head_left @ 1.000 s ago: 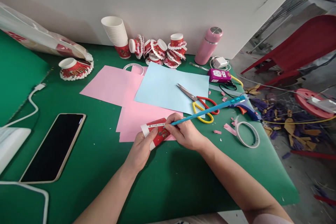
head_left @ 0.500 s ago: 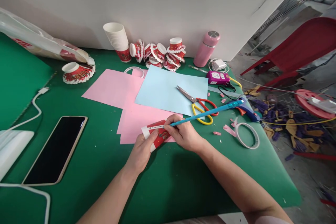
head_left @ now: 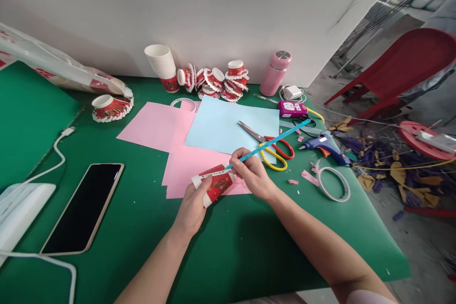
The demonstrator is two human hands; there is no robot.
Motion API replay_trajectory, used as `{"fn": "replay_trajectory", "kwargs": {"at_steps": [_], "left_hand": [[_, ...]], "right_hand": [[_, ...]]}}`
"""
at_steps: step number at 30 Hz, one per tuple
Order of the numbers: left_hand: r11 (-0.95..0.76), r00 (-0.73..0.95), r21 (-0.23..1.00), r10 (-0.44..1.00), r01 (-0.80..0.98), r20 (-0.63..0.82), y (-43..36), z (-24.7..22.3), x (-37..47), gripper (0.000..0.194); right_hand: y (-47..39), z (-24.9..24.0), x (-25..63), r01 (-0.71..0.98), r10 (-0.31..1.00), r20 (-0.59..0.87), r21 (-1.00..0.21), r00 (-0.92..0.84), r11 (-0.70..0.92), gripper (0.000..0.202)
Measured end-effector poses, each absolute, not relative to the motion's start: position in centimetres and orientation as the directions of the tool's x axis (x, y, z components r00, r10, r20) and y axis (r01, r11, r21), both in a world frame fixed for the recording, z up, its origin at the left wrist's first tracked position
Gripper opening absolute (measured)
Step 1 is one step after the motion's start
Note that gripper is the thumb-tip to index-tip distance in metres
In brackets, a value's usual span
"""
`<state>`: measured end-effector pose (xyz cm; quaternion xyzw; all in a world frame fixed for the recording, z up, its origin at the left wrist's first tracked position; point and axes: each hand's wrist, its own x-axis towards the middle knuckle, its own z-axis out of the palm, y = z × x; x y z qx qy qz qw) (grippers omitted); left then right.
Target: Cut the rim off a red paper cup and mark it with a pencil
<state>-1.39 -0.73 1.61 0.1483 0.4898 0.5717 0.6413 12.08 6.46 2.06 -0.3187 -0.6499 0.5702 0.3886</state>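
My left hand [head_left: 193, 206] is closed around a red printed paper cup [head_left: 221, 185] with white edges, thumb on its side. The cup lies tilted above the green table, over the pink sheets' near edge. Pinched in my right hand [head_left: 252, 173] is a long, thin blue pencil [head_left: 276, 139]. Its lower end is at the cup's far right edge; whether it touches I cannot tell. Just beyond the hands, scissors [head_left: 265, 144] with red and yellow handles lie partly on a light blue sheet [head_left: 228, 123]. Pink paper [head_left: 151, 126] spreads beneath and beside that sheet.
Stacked paper cups [head_left: 161, 64], fringed red cups [head_left: 213, 80] and a pink bottle [head_left: 275, 73] stand along the wall. A glue gun [head_left: 324, 146] and a tape roll [head_left: 347, 185] lie at right. A phone [head_left: 83, 209] and a white cable [head_left: 60, 152] are at left.
The blue pencil has swung to a steeper angle, its far end moving up and away from the glue gun. The cup has turned slightly in my left hand. The whole view has shifted slightly.
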Motion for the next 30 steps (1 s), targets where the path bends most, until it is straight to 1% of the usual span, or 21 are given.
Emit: {"fn": "replay_trajectory", "kwargs": {"at_steps": [2,6,9,12,18,22,30], "left_hand": [[0.277,-0.146,0.758,0.887,-0.591,-0.438,-0.7,1.7,-1.6,0.035],[0.263,-0.138,0.777,0.903,-0.572,-0.407,-0.7,1.6,-2.0,0.029],[0.277,-0.115,0.790,0.910,-0.547,-0.399,-0.6,1.3,-2.1,0.027],[0.287,-0.091,0.792,0.915,-0.539,-0.393,-0.6,1.1,-2.0,0.029],[0.323,-0.114,0.765,0.883,-0.557,-0.456,-0.4,1.6,-2.1,0.032],[0.342,-0.098,0.756,0.877,-0.559,-0.470,-0.3,1.7,-2.2,0.035],[0.362,-0.080,0.759,0.876,-0.541,-0.475,-0.5,1.5,-2.3,0.030]], "right_hand": [[6.6,2.7,12.0,0.003,0.839,0.156,-0.983,-0.522,0.185,0.029],[6.6,3.7,11.7,0.116,0.781,0.202,-0.937,-0.591,0.329,0.025],[6.5,3.3,11.8,0.158,0.761,0.233,-0.902,-0.605,0.401,0.019],[6.3,2.6,12.0,0.183,0.754,0.270,-0.871,-0.599,0.457,0.018],[6.3,1.9,12.4,0.196,0.715,0.297,-0.831,-0.633,0.520,0.014],[6.3,1.7,12.5,0.194,0.700,0.312,-0.817,-0.643,0.543,0.012],[6.3,1.5,12.5,0.171,0.674,0.354,-0.795,-0.649,0.582,0.010]]}}
